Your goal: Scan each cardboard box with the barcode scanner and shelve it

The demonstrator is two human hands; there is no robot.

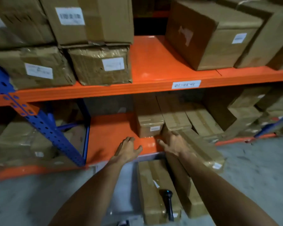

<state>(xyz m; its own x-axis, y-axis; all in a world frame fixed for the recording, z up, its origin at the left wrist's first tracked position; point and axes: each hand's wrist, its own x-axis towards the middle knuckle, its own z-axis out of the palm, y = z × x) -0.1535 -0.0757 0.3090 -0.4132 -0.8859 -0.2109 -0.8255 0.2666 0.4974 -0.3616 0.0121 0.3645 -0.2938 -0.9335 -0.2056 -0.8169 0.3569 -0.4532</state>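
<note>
Down at the lower orange shelf (pixel 111 136), both bare arms reach forward from the bottom of the head view. The left hand (pixel 127 149) lies palm down with its fingers spread and relaxed over the shelf's front edge, holding nothing. The right hand (pixel 171 143) rests against the near end of a long taped cardboard box (pixel 203 149) that leans half on the shelf and half out over the floor; its fingers look straight rather than curled, thumb stretched toward the left hand (motion blur hides finer detail). Just beyond the two hands a small cardboard box (pixel 149 126) stands on the shelf with a white label whose print is too blurred to read. Near the bottom of the view the black barcode scanner (pixel 168 203) lies on top of another cardboard box (pixel 153 190), which sits between the forearms, untouched by either hand. On the front beam of the upper orange shelf (pixel 153 62) is a white location tag (pixel 186 84), seemingly upside down, its characters not legible for certain. Up there, a box bearing a barcode label (pixel 70 16) is stacked on a crumpled, tape-wrapped box (pixel 100 66), and a large box (pixel 209 35) sits to the right. A blue perforated upright (pixel 44 126) stands at left.
</note>
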